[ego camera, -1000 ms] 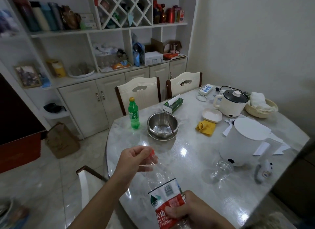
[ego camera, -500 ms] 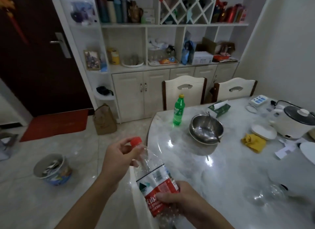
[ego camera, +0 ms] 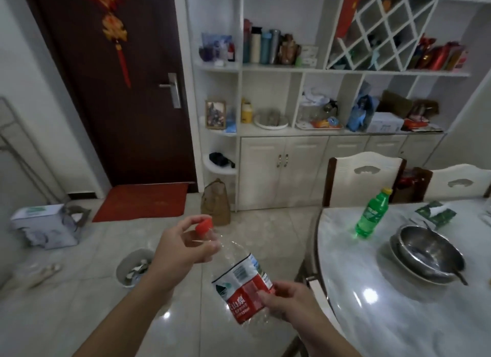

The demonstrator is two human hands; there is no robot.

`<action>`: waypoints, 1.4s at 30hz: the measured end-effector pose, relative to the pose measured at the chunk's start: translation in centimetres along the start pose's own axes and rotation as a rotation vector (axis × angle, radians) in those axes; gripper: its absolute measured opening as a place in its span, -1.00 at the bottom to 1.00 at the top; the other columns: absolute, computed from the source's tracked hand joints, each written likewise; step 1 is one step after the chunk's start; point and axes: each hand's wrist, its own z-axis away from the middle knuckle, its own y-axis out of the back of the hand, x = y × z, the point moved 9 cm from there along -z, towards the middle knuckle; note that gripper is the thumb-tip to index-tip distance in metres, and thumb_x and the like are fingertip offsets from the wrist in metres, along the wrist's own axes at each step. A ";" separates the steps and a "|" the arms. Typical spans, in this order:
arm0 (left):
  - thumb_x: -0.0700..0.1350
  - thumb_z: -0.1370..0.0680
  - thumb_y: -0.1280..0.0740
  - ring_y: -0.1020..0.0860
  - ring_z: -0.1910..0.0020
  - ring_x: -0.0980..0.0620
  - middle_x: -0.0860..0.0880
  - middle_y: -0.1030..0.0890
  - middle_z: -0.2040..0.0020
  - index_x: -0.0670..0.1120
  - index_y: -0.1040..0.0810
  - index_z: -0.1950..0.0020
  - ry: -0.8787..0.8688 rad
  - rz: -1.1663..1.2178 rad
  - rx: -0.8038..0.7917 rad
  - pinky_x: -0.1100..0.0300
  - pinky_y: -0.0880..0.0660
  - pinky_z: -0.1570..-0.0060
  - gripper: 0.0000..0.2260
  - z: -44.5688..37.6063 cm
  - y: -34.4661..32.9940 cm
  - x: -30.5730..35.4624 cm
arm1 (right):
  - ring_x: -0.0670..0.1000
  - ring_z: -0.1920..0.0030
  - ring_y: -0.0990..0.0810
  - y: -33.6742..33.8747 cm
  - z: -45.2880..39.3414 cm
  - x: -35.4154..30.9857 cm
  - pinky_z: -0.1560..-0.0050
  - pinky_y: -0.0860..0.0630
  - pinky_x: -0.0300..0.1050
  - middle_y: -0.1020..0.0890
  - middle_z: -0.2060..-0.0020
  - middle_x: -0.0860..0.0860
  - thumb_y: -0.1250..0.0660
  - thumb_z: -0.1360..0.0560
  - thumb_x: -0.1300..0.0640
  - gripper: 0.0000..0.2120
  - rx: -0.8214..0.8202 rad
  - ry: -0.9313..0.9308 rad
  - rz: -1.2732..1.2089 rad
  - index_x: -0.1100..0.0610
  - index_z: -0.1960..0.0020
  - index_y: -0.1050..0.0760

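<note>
A clear, empty-looking plastic water bottle [ego camera: 243, 285] with a red and white label is tilted in front of me, neck pointing up and left. My right hand [ego camera: 288, 301] grips its lower body around the label. My left hand [ego camera: 183, 245] curls round the neck, and its fingers pinch the red cap [ego camera: 204, 226] at the bottle's mouth. Both hands are over the tiled floor, left of the table.
A marble table [ego camera: 398, 317] at right carries a green soda bottle [ego camera: 370, 213], stacked steel bowls [ego camera: 427, 254] and a tissue box [ego camera: 432, 214]. A small waste bin [ego camera: 132, 267] stands on the floor below my left arm. Chairs, a white cabinet and a dark door stand behind.
My view has swung left, away from the table toward the door and floor. The bottle stays held in both hands, now over the floor with the bin in sight.
</note>
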 end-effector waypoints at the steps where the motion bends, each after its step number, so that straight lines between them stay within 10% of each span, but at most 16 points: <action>1: -0.24 -0.35 -0.58 -0.72 0.08 -0.02 -0.02 -0.74 0.02 0.10 -0.61 -0.13 -0.009 -0.021 -0.007 0.14 -0.67 0.22 -0.56 -0.8 1.1 0.1 | 0.01 0.23 -0.55 -1.0 -1.0 -0.4 0.14 -0.48 -0.12 -0.67 0.29 0.05 -0.56 -0.42 0.23 -0.90 0.000 0.002 0.015 0.03 0.20 -0.76; 6: -0.26 -0.37 -0.56 -0.71 0.11 -0.04 -0.02 -0.74 0.06 0.09 -0.62 -0.10 -0.003 -0.059 0.055 0.15 -0.66 0.26 -0.61 -5.7 5.4 -1.1 | -0.04 0.18 -0.67 -4.1 -6.6 -1.8 0.07 -0.55 -0.07 -0.76 0.26 -0.04 -0.52 -0.47 0.23 -0.80 -0.012 -0.023 0.065 0.00 -0.02 -0.66; 12: -0.20 -0.35 -0.57 -0.72 0.17 0.05 0.08 -0.75 0.12 0.18 -0.62 -0.02 0.020 -0.173 0.127 0.21 -0.63 0.29 -0.63 -14.0 7.8 -3.4 | -0.26 0.41 -0.59 -5.0 -17.3 -3.5 0.35 -0.49 -0.42 -0.74 0.39 -0.14 -0.51 -0.46 0.31 -0.79 -0.069 -0.026 0.198 0.03 0.25 -0.71; 18: -0.11 -0.36 -0.58 -0.69 0.17 0.24 0.22 -0.73 0.11 0.31 -0.57 0.01 0.000 -0.334 0.185 0.30 -0.55 0.17 -0.61 -25.9 9.3 -3.2 | -0.13 0.32 -0.58 -5.1 -31.1 -7.7 0.35 -0.49 -0.35 -0.69 0.33 -0.07 -0.54 -0.43 0.25 -0.89 -0.100 -0.006 0.308 0.05 0.18 -0.69; 23: -0.20 -0.36 -0.58 -0.66 0.14 0.21 0.07 -0.71 0.11 0.34 -0.54 0.02 -0.028 -0.416 0.190 0.35 -0.55 0.28 -0.54 -36.1 9.5 -1.5 | -0.07 0.14 -0.68 -6.1 -41.4 -12.9 0.05 -0.64 -0.19 -0.71 0.21 -0.07 -0.57 -0.38 0.11 -0.85 -0.116 0.067 0.502 -0.01 0.08 -0.65; 30: -0.25 -0.35 -0.58 -0.68 0.05 0.02 -0.04 -0.72 0.02 0.08 -0.57 -0.17 0.008 -0.439 0.172 -0.01 -0.65 0.00 -0.53 -49.5 10.1 -2.5 | -0.01 0.10 -0.70 -6.0 -55.1 -18.6 0.01 -0.62 -0.10 -0.74 0.15 -0.07 -0.55 -0.32 0.16 -0.77 -0.114 0.107 0.706 0.07 0.03 -0.69; 42: -0.18 -0.34 -0.60 -0.58 0.04 0.38 0.25 -0.62 0.04 0.34 -0.45 -0.08 0.033 -0.400 0.114 0.40 -0.52 0.14 -0.44 -72.4 12.7 -7.7 | -0.20 0.16 -0.63 -7.9 -78.3 -25.0 0.04 -0.64 -0.17 -0.64 0.23 -0.22 -0.50 -0.44 0.16 -0.81 -0.116 0.141 0.692 -0.12 0.10 -0.59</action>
